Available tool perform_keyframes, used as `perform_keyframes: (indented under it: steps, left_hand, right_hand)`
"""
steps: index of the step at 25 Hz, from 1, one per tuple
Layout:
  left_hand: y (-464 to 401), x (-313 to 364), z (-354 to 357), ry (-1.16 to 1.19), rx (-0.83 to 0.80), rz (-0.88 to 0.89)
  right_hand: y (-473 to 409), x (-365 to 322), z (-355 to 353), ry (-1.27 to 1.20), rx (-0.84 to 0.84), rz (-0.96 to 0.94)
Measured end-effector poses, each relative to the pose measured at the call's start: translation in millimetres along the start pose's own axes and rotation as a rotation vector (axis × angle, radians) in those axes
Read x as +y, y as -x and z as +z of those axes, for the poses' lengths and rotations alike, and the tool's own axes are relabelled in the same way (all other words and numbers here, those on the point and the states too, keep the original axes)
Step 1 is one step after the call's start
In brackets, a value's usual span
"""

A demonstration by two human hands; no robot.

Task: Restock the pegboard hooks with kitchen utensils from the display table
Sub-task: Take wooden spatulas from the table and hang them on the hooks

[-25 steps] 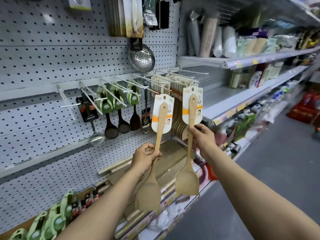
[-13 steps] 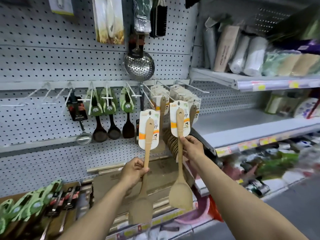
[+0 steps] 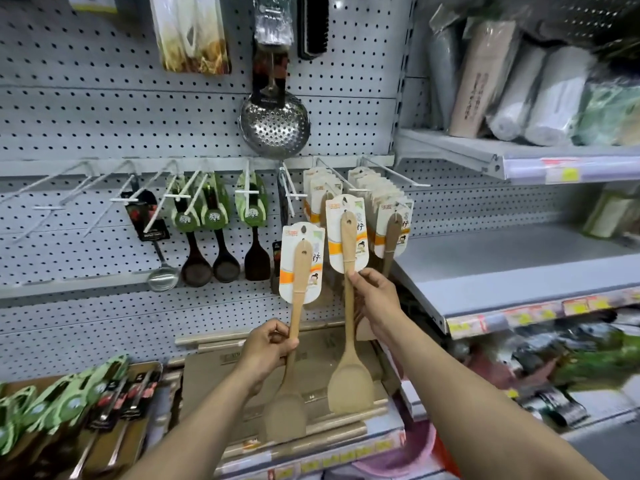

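My left hand [image 3: 267, 348] grips the handle of a wooden spatula [image 3: 297, 306] with a white and orange card, blade down, in front of the pegboard [image 3: 104, 133]. My right hand [image 3: 375, 299] pinches the handle of a second carded wooden spatula [image 3: 349, 341], held higher, its card just before the hooks [image 3: 332, 171] that carry more wooden spatulas [image 3: 389, 216]. Bare white hooks [image 3: 62, 188] stick out at the left of the same row.
Dark spoons with green cards [image 3: 207, 230], a small ladle [image 3: 162, 277] and a steel skimmer [image 3: 273, 123] hang on the board. Green and black carded utensils [image 3: 69, 414] and long boxes [image 3: 277, 368] lie on the lower ledge. Grey shelves [image 3: 519, 265] with rolled goods stand right.
Both hands have carried their spatulas closer to the hooks with the hanging wooden spatulas, the right one higher. The camera has turned left and drawn nearer the pegboard.
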State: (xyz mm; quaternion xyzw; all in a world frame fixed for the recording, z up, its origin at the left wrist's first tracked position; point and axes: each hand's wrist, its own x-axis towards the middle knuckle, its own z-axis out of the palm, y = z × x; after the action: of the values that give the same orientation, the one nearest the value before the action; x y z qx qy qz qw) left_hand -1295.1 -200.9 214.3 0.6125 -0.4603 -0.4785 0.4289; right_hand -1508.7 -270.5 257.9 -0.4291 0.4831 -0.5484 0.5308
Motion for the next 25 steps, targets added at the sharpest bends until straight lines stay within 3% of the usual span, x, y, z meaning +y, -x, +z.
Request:
perform_keyframes:
  steps: [13, 25]
  left_hand:
    - [-101, 6, -12, -0.076, 0.002, 0.019]
    - [-66, 13, 11, -0.038, 0.076, 0.058]
  right_hand:
    - [-115, 4, 36, 0.015, 0.031, 0.061]
    - [-119, -12, 29, 0.132, 0.008, 0.179]
